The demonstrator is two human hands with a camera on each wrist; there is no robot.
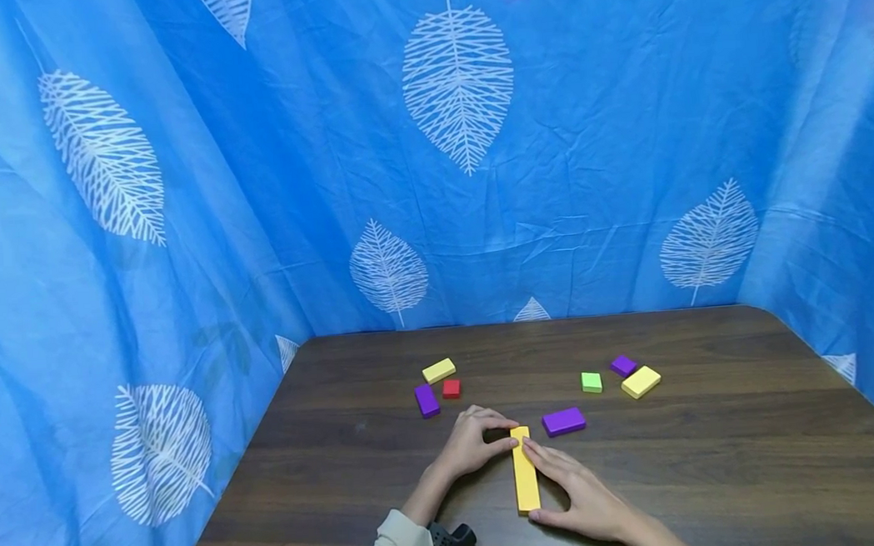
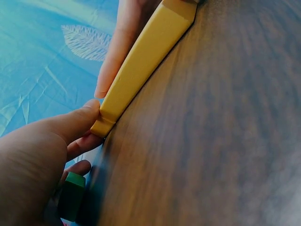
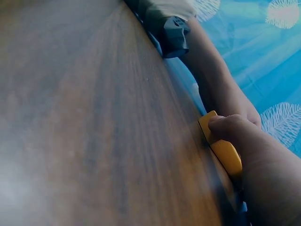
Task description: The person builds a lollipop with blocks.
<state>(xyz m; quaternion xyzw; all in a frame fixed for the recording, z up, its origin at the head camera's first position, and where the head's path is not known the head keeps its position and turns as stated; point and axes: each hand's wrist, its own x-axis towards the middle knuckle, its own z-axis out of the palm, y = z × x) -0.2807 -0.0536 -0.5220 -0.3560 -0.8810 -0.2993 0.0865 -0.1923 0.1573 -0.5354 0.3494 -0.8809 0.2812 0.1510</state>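
Plainly, everything spreads around the long yellow bar [image 1: 525, 476], which appears to lie flat on the dark wooden worktop [image 1: 329, 480], pointing away from the person. Farthest left, a purple block [image 1: 426, 400] sits beyond the bar's far end, with a pale yellow block [image 1: 439, 370] and a red block [image 1: 452, 389] just beside it. Nearer the bar, the left hand [image 1: 468, 446] pinches its far end between thumb and fingers. Close to that end the left wrist view shows a step in the yellow surface; whether this is a joint between two pieces, I cannot tell. On the bar's right, the right hand [image 1: 582, 498] holds it lengthwise, fingers spread wide, thumb at the near end and fingertips well up the side. If a joint is there, uneven pressure from the two hands could push it out of line, and a twist by either could skew the bar. Just right of the far end lies a second purple block [image 1: 564, 421], near enough to be knocked should the right hand slip forward. Farther right of the bar come a green block [image 1: 591, 382], a third purple block [image 1: 623, 366] and another pale yellow block [image 1: 641, 382].
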